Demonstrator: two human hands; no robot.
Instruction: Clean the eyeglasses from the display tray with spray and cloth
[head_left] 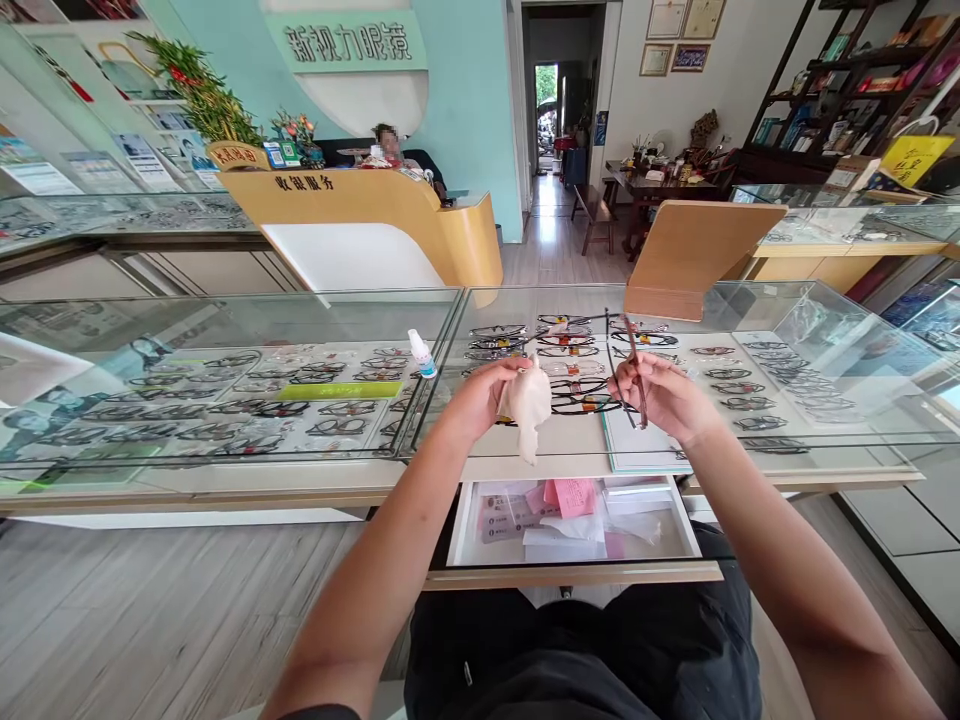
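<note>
Between the fingers of my left hand is a cream-coloured cloth, which hangs down over the counter's front edge. My right hand pinches a pair of glasses with dark, brownish parts, held up on edge above the glass top. The cloth and the hand on the right are apart. Behind and below both hands, several rows of spectacle frames show at the glass display case. A small white dropper-type bottle with a blue label stands on the glass, left of my left hand.
An open drawer with papers and plastic sleeves juts out below my hands. A brown upright board stands on the case at the right rear. A person is behind the wooden reception desk. More spectacle frames lie in the left case.
</note>
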